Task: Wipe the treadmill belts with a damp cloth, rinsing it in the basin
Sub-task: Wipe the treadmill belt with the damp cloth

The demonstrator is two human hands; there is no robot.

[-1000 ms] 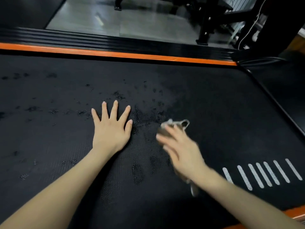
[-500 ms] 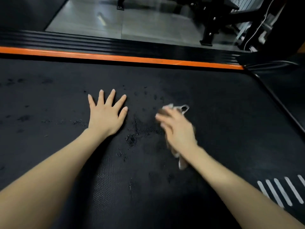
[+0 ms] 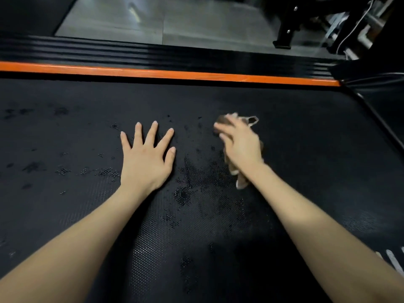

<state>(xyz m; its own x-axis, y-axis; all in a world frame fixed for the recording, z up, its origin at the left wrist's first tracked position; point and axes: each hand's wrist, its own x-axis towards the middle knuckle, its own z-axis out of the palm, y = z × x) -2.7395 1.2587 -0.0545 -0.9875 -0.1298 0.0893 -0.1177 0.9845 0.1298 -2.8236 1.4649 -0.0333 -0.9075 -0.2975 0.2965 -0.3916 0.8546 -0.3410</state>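
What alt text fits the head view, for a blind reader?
A person's right hand, motion-blurred, presses a pale cloth onto a black treadmill belt spotted with wet patches. The left hand lies flat, fingers spread, beside it; an orange strip edges the belt's far side.

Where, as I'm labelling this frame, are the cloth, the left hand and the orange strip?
cloth (image 3: 251, 121), head view, on its looped far corner.
left hand (image 3: 145, 159), head view, on the back of the hand.
orange strip (image 3: 175, 73), head view, on its middle stretch.
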